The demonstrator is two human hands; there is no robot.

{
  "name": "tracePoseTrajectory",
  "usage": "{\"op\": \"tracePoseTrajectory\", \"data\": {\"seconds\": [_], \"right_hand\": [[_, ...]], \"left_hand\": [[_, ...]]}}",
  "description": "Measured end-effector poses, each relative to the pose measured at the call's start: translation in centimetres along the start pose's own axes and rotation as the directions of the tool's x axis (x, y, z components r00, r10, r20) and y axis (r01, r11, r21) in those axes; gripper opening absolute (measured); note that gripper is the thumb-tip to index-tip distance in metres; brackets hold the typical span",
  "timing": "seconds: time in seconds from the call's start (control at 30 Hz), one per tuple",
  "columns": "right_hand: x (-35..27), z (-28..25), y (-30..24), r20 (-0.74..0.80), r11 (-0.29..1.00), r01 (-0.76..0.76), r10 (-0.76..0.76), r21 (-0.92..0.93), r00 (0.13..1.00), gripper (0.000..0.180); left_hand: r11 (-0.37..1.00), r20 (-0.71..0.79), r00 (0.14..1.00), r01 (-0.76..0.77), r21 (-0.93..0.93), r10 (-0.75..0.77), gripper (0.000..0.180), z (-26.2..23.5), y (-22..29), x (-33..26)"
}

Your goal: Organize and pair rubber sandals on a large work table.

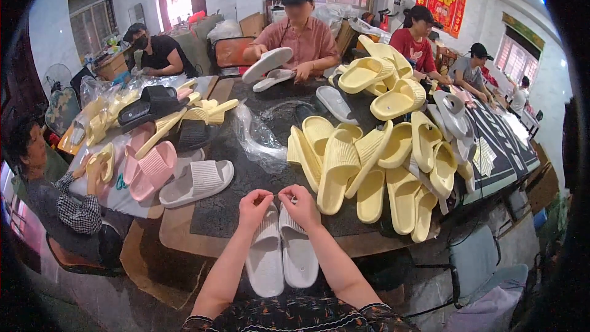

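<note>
A pair of light grey slippers, the left slipper and the right slipper, lies side by side at the table's near edge, heels toward me. Over its toe end, my left hand is closed in a pinch, thumb and forefinger together. My right hand pinches in the same way over the other toe end, its fingertips almost meeting the left ones. Whatever sits between the fingertips is too small to make out. Just beyond my hands lies crumpled clear plastic.
A big heap of yellow slippers is to my right, with grey slippers behind. Leftward lie a grey slipper, pink slippers and black slippers. Several people sit around the table; one across holds grey slippers. A chair stands right.
</note>
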State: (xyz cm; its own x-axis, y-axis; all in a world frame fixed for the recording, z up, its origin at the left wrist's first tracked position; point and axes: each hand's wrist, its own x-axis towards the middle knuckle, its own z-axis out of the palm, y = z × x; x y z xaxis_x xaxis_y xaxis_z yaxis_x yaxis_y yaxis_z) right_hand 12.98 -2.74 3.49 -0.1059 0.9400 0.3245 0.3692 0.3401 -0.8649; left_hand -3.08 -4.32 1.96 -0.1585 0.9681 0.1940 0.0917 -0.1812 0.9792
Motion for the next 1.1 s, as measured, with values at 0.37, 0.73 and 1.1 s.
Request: {"op": "tracePoseTrajectory", "data": {"seconds": [0.37,0.73,1.1], "right_hand": [[0.2,0.1,0.5,0.003,0.999,0.046,-0.046,0.016,0.999,0.015],[0.1,-0.2,0.0,0.025,0.996,0.090,-0.091,0.028,0.996,0.015],[0.3,0.0,0.3,0.004,0.999,0.051,-0.051,0.019,0.999,0.015]], "left_hand": [[1.000,0.024,1.000,-0.004,0.016,0.004,0.011,0.0,-0.1,0.1],[1.000,0.001,1.000,0.018,-0.018,-0.018,0.012,0.0,0.2,0.2],[0.999,0.022,0.999,0.030,-0.021,-0.029,0.010,0.1,1.0,0.0]]}}
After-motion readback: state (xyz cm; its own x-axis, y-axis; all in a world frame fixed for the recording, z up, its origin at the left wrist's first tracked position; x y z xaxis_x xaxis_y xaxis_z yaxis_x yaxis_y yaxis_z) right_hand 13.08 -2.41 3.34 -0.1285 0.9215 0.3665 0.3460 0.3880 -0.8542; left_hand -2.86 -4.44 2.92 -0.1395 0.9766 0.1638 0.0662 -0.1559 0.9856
